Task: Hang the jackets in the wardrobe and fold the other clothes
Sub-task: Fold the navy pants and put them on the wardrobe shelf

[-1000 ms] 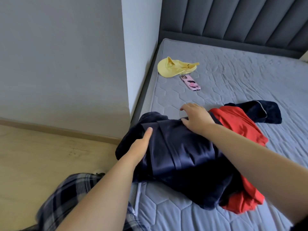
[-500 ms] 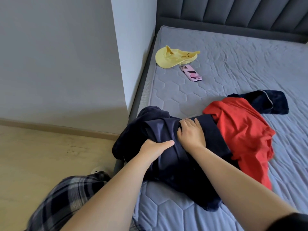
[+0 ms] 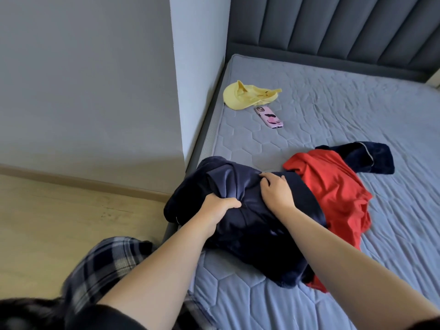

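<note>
A dark navy garment [image 3: 250,225] lies bunched at the left edge of the mattress [image 3: 333,115]. My left hand [image 3: 219,208] is closed on a fold of its fabric near the middle. My right hand [image 3: 276,191] grips the cloth just to the right, fingers curled into it. A red garment [image 3: 333,191] lies crumpled beside and partly under the navy one on the right. Another dark navy piece with pale piping [image 3: 364,158] pokes out behind the red one.
A yellow cap [image 3: 242,97] and a pink phone [image 3: 269,116] lie further up the mattress near the wall. A grey padded headboard [image 3: 333,32] stands at the back. A wall corner [image 3: 181,91] borders the bed on the left, with wooden floor [image 3: 59,222] below.
Both hands went from lying flat on the navy garment to gripping its fabric and have bunched it up. The red garment now lies more uncovered on the right.
</note>
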`<state>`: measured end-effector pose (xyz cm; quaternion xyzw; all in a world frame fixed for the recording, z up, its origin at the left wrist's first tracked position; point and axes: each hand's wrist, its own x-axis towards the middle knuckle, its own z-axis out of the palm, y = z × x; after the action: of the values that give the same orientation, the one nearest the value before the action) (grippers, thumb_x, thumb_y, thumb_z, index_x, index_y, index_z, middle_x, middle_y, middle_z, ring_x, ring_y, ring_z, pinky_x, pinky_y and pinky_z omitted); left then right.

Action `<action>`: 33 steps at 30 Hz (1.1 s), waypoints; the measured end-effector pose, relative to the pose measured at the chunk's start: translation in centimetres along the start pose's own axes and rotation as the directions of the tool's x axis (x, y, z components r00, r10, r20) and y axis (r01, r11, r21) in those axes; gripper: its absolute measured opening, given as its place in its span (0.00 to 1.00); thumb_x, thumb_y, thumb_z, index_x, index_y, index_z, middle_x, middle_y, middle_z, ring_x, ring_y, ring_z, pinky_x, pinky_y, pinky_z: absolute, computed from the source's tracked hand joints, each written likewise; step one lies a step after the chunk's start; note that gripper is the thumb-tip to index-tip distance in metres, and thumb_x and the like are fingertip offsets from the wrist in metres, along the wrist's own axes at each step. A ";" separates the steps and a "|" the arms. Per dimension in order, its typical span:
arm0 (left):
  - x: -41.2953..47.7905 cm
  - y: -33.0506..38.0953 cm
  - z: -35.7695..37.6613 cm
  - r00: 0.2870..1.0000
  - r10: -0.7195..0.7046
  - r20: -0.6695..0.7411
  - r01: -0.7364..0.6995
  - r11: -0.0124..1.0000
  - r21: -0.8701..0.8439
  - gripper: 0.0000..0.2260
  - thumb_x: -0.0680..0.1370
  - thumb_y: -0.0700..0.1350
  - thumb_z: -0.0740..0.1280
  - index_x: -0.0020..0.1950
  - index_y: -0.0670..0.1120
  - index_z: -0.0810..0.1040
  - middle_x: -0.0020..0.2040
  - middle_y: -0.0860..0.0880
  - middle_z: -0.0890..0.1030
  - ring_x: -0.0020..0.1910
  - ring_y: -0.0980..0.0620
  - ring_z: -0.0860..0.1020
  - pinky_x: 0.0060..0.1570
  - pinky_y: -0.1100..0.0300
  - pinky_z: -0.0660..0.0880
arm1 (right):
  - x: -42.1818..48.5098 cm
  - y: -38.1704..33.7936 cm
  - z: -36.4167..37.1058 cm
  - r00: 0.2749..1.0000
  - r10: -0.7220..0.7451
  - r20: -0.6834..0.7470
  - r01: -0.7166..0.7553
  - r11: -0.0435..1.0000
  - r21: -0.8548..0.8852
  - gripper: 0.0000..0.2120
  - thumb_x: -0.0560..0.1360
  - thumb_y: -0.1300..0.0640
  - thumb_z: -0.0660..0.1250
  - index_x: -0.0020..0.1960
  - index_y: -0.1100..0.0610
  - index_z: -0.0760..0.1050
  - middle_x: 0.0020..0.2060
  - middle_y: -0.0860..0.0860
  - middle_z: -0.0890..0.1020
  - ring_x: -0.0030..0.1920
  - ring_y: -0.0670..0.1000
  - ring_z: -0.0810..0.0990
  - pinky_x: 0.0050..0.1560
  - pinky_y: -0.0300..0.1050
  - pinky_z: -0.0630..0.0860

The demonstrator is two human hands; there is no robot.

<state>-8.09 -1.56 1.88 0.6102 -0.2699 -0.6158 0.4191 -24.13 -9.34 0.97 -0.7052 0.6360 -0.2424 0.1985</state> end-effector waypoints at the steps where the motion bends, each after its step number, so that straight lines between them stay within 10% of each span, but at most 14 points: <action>1: -0.5 0.7 0.0 1.000 -0.003 -0.008 0.003 1.000 -0.016 0.12 0.68 0.38 0.74 0.50 0.43 0.81 0.46 0.45 0.84 0.46 0.46 0.82 0.45 0.56 0.78 | 0.2 -0.7 -0.5 0.999 0.032 0.006 -0.032 0.999 -0.016 0.16 0.79 0.62 0.55 0.60 0.62 0.77 0.59 0.57 0.80 0.63 0.58 0.73 0.72 0.48 0.52; 10: -7.5 10.0 -7.0 0.936 0.120 -0.331 -0.117 0.993 0.032 0.10 0.69 0.45 0.74 0.46 0.45 0.76 0.43 0.46 0.79 0.40 0.46 0.78 0.45 0.53 0.75 | -1.5 -10.6 -3.9 0.987 -0.064 -0.147 0.093 0.974 0.206 0.11 0.76 0.59 0.58 0.42 0.63 0.74 0.39 0.54 0.76 0.42 0.55 0.72 0.40 0.47 0.67; 16: -14.7 15.1 -16.9 0.791 0.244 -0.561 -0.359 0.927 -0.104 0.11 0.67 0.44 0.74 0.47 0.45 0.76 0.42 0.45 0.82 0.40 0.46 0.80 0.37 0.56 0.75 | -5.0 -22.1 -2.1 0.986 -0.047 0.161 -0.054 0.822 0.567 0.19 0.76 0.57 0.55 0.31 0.64 0.72 0.22 0.55 0.75 0.24 0.53 0.71 0.29 0.43 0.68; 22: -19.8 16.5 -27.2 0.608 0.273 -0.745 -0.529 0.839 -0.124 0.07 0.67 0.42 0.73 0.40 0.47 0.76 0.35 0.48 0.80 0.34 0.48 0.79 0.32 0.60 0.73 | -9.0 -33.6 4.7 0.540 -0.184 0.821 -0.613 0.582 0.534 0.32 0.80 0.40 0.46 0.51 0.66 0.76 0.43 0.63 0.84 0.41 0.60 0.84 0.37 0.47 0.77; 29: -18.6 15.5 -42.8 0.583 0.181 -0.792 -0.507 0.843 -0.181 0.08 0.69 0.44 0.73 0.45 0.46 0.78 0.38 0.47 0.81 0.37 0.47 0.80 0.34 0.58 0.73 | -8.0 -45.1 17.5 0.311 -0.347 0.885 -0.883 0.239 0.404 0.42 0.75 0.33 0.57 0.75 0.64 0.55 0.70 0.65 0.67 0.65 0.64 0.72 0.51 0.59 0.74; 33: -14.5 13.3 -51.3 0.677 0.155 -0.720 -0.497 0.817 -0.291 0.08 0.70 0.45 0.71 0.48 0.47 0.81 0.42 0.49 0.85 0.41 0.50 0.84 0.41 0.56 0.77 | -5.7 -51.9 26.1 0.300 -0.574 0.762 -0.928 0.011 0.373 0.43 0.69 0.28 0.60 0.72 0.56 0.63 0.66 0.64 0.73 0.66 0.63 0.72 0.68 0.59 0.66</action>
<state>43.19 13.24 15.05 0.6091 -0.0541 -0.3134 0.7265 32.49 1.39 10.00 -0.1857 0.1483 -0.1035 0.9658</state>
